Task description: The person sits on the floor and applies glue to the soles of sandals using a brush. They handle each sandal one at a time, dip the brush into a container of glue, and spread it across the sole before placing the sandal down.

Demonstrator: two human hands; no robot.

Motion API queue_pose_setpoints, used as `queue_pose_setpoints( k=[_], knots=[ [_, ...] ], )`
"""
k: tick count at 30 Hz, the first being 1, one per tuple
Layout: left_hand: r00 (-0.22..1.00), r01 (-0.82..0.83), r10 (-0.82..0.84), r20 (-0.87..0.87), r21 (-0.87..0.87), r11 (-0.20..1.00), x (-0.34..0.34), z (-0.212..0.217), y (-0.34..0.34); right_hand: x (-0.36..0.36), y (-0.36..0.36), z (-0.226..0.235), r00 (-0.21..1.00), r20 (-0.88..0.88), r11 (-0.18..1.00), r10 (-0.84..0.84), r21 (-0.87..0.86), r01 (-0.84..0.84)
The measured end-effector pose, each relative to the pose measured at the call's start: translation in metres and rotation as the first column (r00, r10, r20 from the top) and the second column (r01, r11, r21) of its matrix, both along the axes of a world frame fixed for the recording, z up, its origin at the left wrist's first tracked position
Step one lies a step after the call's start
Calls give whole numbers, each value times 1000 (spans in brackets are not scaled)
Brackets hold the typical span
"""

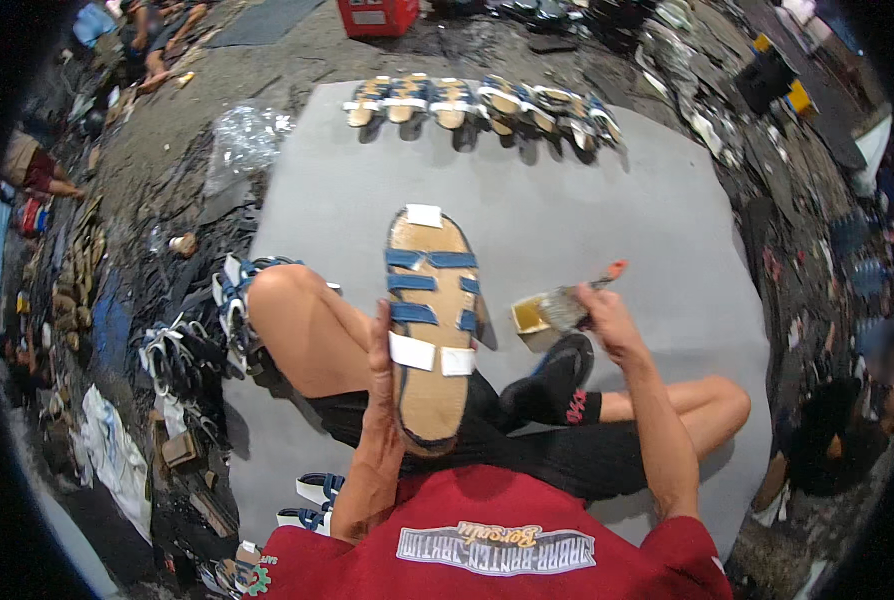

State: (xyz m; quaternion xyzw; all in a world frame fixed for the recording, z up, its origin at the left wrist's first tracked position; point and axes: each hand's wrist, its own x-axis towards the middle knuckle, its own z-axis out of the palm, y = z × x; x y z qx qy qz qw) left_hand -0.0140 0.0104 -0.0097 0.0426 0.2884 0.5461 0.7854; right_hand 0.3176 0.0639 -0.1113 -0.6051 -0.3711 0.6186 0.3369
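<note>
My left hand [379, 385] is closed on the lower left side of an unfinished sandal [432, 400], held up over my lap. Its tan underside faces me, with the ends of blue straps and white bands folded over onto it and a white tab at the top. To the right, my right hand [609, 318] grips a brush [567, 308] with grey bristles and an orange-tipped handle. The bristles are at a small tub [527, 318] of yellowish stuff; whether they touch its contents I cannot tell.
A grey mat [347, 210] lies under me. Several strapped sandals [452, 105] stand in a row along its far edge. More white and blue sandal parts [172, 350] are heaped at the left. Beyond the far edge is a red box [379, 15]. Other people sit around.
</note>
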Motion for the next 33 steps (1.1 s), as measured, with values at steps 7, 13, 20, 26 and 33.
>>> queue_pose_setpoints(
  k=[7, 13, 20, 26, 33],
  knots=[
    [970, 176, -169, -175, 22, 984, 21, 9, -9, -73, 5, 167, 979, -61, 762, 196, 637, -113],
    [939, 233, -205, -274, 74, 970, 22, 10, -10, -104, 9, 179, 892, 438, 323, 109, 833, -449],
    [950, 127, -119, -290, 9, 992, 7, 29, -18, -67, -1, 187, 969, 221, 666, 113, 707, -239],
    [966, 138, -141, -218, -29, 990, 2, 23, -23, -85, 17, 172, 825, 517, 387, 227, 730, -563],
    [947, 122, -147, -285, -101, 987, -2, 8, -26, -96, 25, 193, 943, 281, 414, 179, 848, -331]
  ],
)
